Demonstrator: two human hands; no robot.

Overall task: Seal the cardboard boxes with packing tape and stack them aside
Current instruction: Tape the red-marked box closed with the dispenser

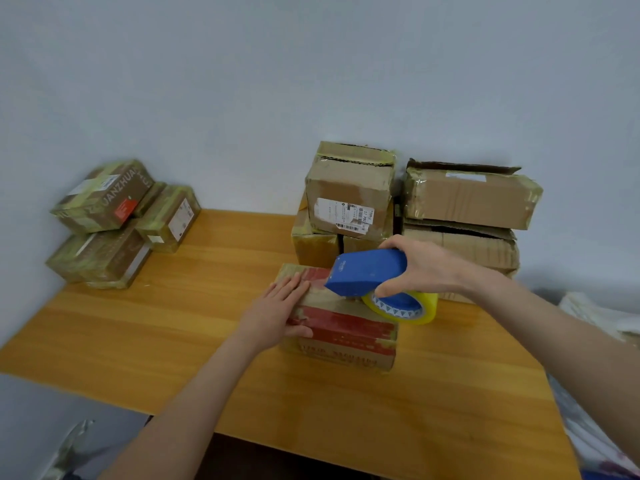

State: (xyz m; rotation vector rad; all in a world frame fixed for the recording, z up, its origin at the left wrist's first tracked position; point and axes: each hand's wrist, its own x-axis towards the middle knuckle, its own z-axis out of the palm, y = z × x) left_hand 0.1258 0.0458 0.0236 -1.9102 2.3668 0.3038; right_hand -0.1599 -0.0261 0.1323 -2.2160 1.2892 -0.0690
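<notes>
Head: left hand (277,317) presses box (349,329) edge; right hand (427,268) grips dispenser (363,271).

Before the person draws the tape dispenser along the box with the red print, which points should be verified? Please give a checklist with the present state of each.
1. Left hand presses the red-printed box flat: ok.
2. Right hand grips the blue tape dispenser: ok.
3. Dispenser's nose is at the box top: ok; whether tape already sticks, cannot tell.
4. Tape left on the yellow roll: ok.
5. Left fingers clear of the dispenser's nose: ok, but close.
6. Bare table surface beside the sealed pile on the left: ok.
</notes>
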